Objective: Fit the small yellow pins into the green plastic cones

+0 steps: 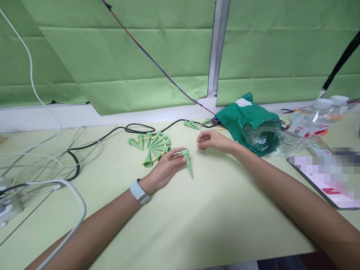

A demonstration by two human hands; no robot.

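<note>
Well, head view: left grip point(164, 168) clamped on green plastic spike point(189, 168), long axis slanting from wide mouth at fingertips down to point, tip aimed toward body. Right grip point(213, 140) pinched together on small cream peg point(197, 144), peg just right of spike's mouth, not touching. Left grip nearer loose spikes point(149, 148) on bench point(225, 210).

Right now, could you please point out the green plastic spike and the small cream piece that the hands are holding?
Green plastic spike point(188, 165): head view, on its tapering body.
Small cream piece point(197, 144): head view, on its exposed end.
</note>
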